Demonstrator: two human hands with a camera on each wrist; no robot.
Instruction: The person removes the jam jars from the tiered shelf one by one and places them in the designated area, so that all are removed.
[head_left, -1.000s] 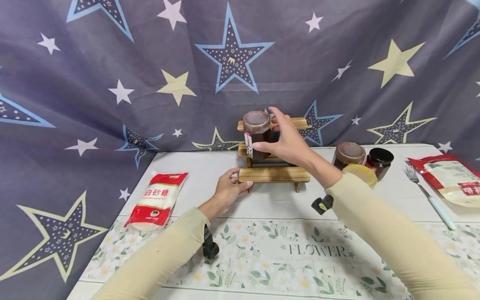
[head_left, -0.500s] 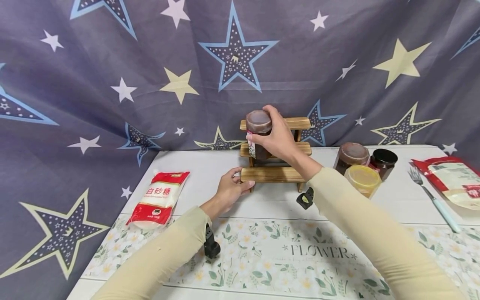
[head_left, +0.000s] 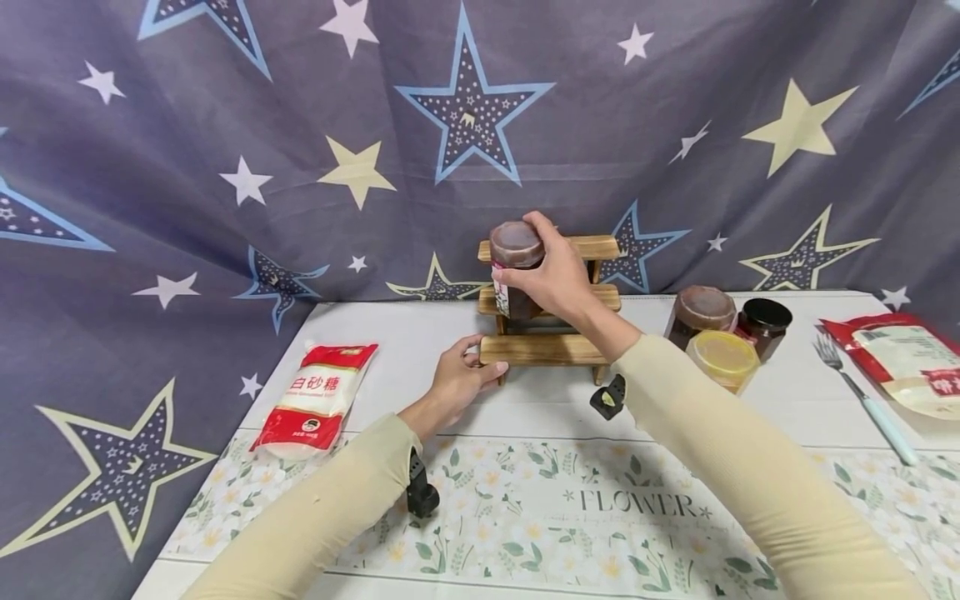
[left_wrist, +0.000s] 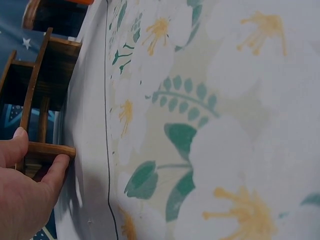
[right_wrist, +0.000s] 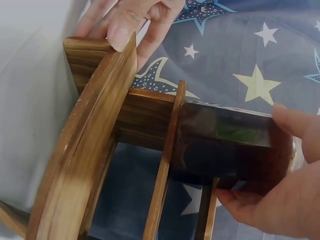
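Note:
A three-tier wooden display stand (head_left: 540,350) stands at the back of the table. My left hand (head_left: 456,382) grips the left end of its lowest step; in the left wrist view, the thumb and fingers pinch the wooden edge (left_wrist: 52,149). At the left end of the middle step stands a dark jar (head_left: 516,243) with a translucent lid and a label on its left side. My right hand (head_left: 553,273) grips this jar from the right near its top. The right wrist view shows the jar's base (right_wrist: 187,135) right at the step's surface.
To the right stand a second dark jar (head_left: 703,308), a black-lidded jar (head_left: 765,321) and a yellow-lidded jar (head_left: 723,357). Beyond them lie a fork (head_left: 862,396) and a red-and-white bag (head_left: 911,358). A sugar bag (head_left: 317,396) lies left. A star-patterned curtain (head_left: 300,167) hangs close behind.
My right hand's fingers were spread around the jar; they have closed in on it, and the forearm has swung left, showing more of the yellow-lidded jar. My left hand stays on the stand.

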